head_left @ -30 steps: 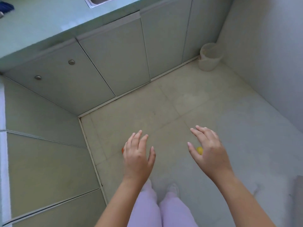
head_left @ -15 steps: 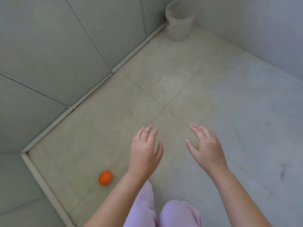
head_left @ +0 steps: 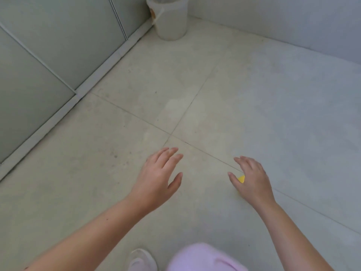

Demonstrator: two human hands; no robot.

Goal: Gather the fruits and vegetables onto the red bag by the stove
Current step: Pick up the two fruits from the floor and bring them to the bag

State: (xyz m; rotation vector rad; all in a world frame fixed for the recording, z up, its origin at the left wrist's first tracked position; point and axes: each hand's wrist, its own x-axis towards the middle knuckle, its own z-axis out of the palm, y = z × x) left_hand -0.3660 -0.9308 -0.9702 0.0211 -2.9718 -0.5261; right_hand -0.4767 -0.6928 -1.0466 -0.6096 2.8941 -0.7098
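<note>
**Hands reach low over kitchen floor as yellow fruit lies beneath right palm**

A person bends over a pale tiled floor [head_left: 224,79], both bare arms stretched forward and down. The right hand [head_left: 252,178] hovers with fingers spread and thumb held apart, directly over a small yellow fruit [head_left: 241,178], of which only a sliver shows between thumb and forefinger; whether the palm touches it cannot be told. The left hand [head_left: 159,178] is likewise spread, fingers loosely extended, thumb splayed to the side, holding nothing and well apart from the fruit. Grey-green cabinet doors [head_left: 58,45] run along the left, edged by a light plinth. A white bucket [head_left: 170,18] stands in the far corner where the cabinets meet the wall [head_left: 283,20]. A pink trouser leg [head_left: 203,259] and a white shoe [head_left: 142,260] show at the bottom edge
</note>
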